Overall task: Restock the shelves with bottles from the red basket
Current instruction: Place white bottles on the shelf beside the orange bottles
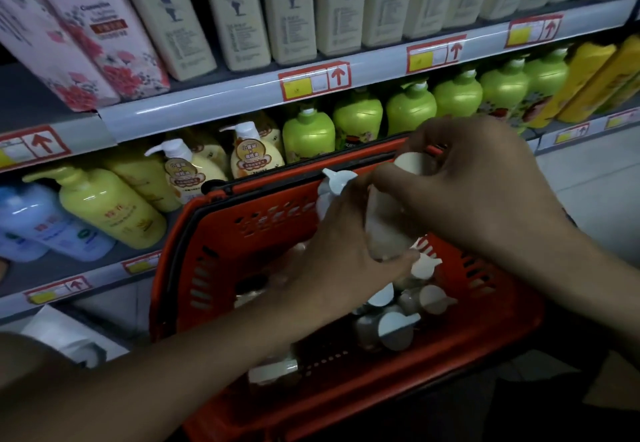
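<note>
- Shelves (221,102) are holding green bottles (308,133) behind the red basket (214,233).
- Both hands are hovering over it.
- Left hand (332,251) and right hand (474,178) are gripping one pale bottle (384,230).
- More bottles (394,327) are lying inside.

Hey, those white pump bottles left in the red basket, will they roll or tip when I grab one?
Probably they shift: the pump bottles lie loose on their sides in the red basket. Their rounded bodies look apt to roll. The sticking-out pump spouts could snag neighbours.
</note>
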